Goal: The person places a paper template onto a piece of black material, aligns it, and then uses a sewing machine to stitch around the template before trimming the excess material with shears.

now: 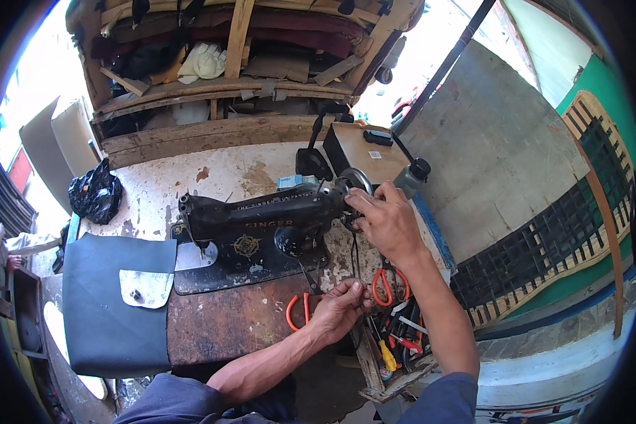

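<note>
A black sewing machine [254, 226] stands on a worn wooden table. My right hand [389, 219] is at its right end, fingers closed around the metal handwheel [357, 178]. Below the wheel, a thin dark belt [355, 254] runs down toward the table edge. There my left hand [343, 307] is closed, thumb against fingers, beside the belt; whatever it pinches is hidden. Orange-handled scissors [295, 311] lie just left of it, and another orange-handled pair [383, 288] sits to its right. Dark grey sheet material [116, 304] with a pale metal plate [147, 288] lies left of the machine.
An open drawer of tools [397, 343], including a yellow-handled screwdriver [387, 355], juts out at the lower right. Behind the machine stand a cardboard box [371, 152] and a black-capped bottle [413, 177]. A black plastic bag [95, 192] rests at the far left.
</note>
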A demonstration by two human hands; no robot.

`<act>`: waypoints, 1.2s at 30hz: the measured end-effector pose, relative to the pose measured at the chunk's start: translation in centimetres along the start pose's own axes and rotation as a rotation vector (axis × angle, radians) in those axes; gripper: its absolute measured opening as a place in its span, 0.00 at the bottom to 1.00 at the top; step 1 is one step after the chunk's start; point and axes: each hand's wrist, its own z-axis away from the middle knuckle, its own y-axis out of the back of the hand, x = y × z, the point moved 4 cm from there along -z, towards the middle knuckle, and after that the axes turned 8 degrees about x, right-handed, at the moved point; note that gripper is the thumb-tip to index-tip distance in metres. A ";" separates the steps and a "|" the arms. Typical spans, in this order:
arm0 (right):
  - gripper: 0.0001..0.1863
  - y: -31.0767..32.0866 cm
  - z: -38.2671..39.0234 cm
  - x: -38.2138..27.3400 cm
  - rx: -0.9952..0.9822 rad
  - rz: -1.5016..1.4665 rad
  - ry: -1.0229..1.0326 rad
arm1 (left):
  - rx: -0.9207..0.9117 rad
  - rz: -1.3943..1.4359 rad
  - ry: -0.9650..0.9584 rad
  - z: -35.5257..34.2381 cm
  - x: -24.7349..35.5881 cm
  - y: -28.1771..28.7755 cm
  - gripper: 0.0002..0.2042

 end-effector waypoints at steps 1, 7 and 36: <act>0.28 0.1 0.0 0.0 0.010 0.004 0.004 | -0.006 -0.017 -0.010 0.0 0.0 0.0 0.06; 0.28 0.2 -0.2 -0.1 -0.004 -0.027 -0.015 | -0.029 -0.002 -0.003 -0.1 -0.3 -0.3 0.07; 0.26 0.1 -0.1 0.2 0.026 -0.051 -0.013 | -0.033 -0.008 -0.003 -0.3 -0.8 0.0 0.07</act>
